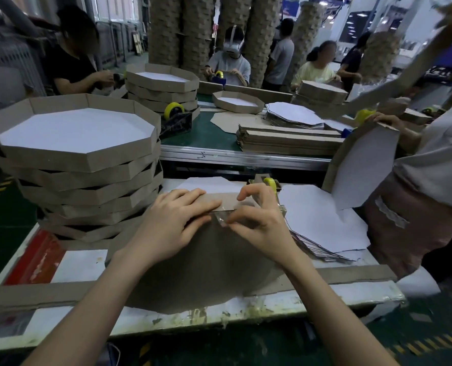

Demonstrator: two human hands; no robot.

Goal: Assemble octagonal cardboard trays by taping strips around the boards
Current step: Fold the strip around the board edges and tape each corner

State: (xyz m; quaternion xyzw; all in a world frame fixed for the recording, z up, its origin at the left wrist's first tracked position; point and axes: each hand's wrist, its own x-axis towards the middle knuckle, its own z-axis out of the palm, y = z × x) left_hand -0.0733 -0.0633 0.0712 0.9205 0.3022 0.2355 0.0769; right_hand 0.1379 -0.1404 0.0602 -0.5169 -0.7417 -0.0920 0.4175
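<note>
Head view: the board (pixel 206 262), a brown octagon of cardboard with its plain side up, lies at the centre of the frame on the near part of the worktop (pixel 246 310).
Far edge: the strip (pixel 219 200), the same brown cardboard, stands along the board's far side, just above the centre of the frame.
Join: the tape (pixel 220 220), a short, clear, glossy and wrinkled piece, sits where the strip meets the board, between the two hands.
Left pose: the left hand (pixel 174 223) reaches in from the lower left, palm down, with its fingers straight and spread across the strip and the board. Its grip is flat, pressing and closed on nothing.
Right pose: the right hand (pixel 259 220) reaches in from the lower right. Its thumb tip is on the tape and its fingers are arched and curled over the strip's top edge, so the grip pinches the tape.
Behind the right hand: a tape dispenser (pixel 269 184) with a yellow roll.
Left of frame: a stack of finished trays (pixel 87 165), with white floors and brown walls, each turned slightly against the next.
Right of the board: loose boards (pixel 320 220), white side up and fanned out.
Near edge: a long strip (pixel 34 291) lies flat across the worktop, passing under the board.
Right edge: a person (pixel 431 180) stands holding a tray on edge.
</note>
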